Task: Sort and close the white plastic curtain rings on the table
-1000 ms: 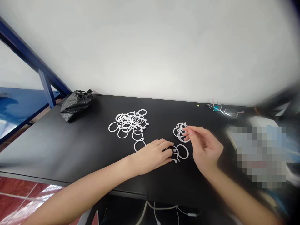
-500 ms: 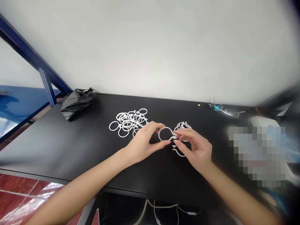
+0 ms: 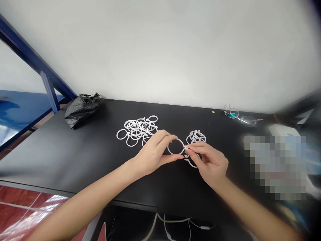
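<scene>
Between both hands is a white plastic curtain ring (image 3: 168,149). My left hand (image 3: 152,151) spans it from the left, thumb below and fingers above, closed on its rim. At the ring's right side, my right hand (image 3: 212,162) pinches the small knobbed end with thumb and fingers. A heap of similar white rings (image 3: 136,129) lies to the left, partly behind my left hand. Beyond my right hand sits a smaller group of white rings (image 3: 196,136). One more white ring (image 3: 191,163), partly hidden by my right fingers, lies just below the held one.
The black table (image 3: 100,154) stands against a pale wall. A crumpled black plastic bag (image 3: 82,108) lies at its back left, eyeglasses (image 3: 240,117) at its back right. A blurred, pixelated pale object (image 3: 278,164) is on the right. Cables (image 3: 173,221) hang below the front edge.
My right thumb and fingers have closed together on the knobbed end of the ring. The ring has shifted slightly left and down.
</scene>
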Motion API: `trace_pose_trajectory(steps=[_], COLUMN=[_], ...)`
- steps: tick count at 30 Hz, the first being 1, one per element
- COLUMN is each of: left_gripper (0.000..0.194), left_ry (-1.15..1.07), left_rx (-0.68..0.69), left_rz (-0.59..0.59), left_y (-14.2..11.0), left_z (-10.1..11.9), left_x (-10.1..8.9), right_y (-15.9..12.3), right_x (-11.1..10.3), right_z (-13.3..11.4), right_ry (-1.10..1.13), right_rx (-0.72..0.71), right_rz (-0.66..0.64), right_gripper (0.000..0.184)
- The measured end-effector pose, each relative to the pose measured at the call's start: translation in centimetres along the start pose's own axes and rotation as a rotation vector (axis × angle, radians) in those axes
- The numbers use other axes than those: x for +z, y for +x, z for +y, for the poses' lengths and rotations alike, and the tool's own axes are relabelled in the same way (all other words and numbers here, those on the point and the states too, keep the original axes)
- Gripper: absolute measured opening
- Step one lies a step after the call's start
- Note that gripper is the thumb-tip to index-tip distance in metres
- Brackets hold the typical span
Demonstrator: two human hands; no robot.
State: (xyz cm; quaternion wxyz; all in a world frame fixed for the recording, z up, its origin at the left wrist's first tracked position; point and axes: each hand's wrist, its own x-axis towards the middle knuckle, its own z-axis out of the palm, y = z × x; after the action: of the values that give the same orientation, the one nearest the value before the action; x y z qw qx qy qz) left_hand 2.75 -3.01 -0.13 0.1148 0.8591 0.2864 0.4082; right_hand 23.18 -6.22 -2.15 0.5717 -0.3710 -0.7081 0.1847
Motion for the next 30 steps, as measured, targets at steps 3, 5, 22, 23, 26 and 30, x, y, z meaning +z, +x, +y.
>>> trace_pose_trajectory(steps=[3,5,22,23,26,30], left_gripper=[0.038,0.036,0.029,0.028,0.03,0.037], left_ry=[-0.014,-0.025,0.166,0.195,0.307,0.453], left_rx=[-0.012,-0.015,-0.048,-0.064,-0.115,-0.185], left_rz=[0.007,0.018,0.014,0.007,-0.053,-0.225], left_y=[-0.1,-0.1,0.4,0.4,0.5,0.2], left_z=[0.1,0.1,-0.4,-0.7,-1.6,-2.7], left_x=[0.1,0.1,-0.6,-0.7,-1.0,-1.0], right_y=[-0.1,-0.1,0.1,0.2,0.2,0.4], right_x=[0.1,0.2,0.0,-0.1,-0.2,-0.2], right_z=[-0.2,-0.3,0.2,0.2,0.1,0.0], right_ry=[-0.02,-0.03,0.043,0.048,0.058,0.061], right_rx=[-0.006,-0.002,0.167,0.185,0.212,0.209], right_rz=[0.031,0.041,0.02,0.028,0.055,0.059], right_gripper=[0.031,0.029,0.03,0.03,0.028,0.028])
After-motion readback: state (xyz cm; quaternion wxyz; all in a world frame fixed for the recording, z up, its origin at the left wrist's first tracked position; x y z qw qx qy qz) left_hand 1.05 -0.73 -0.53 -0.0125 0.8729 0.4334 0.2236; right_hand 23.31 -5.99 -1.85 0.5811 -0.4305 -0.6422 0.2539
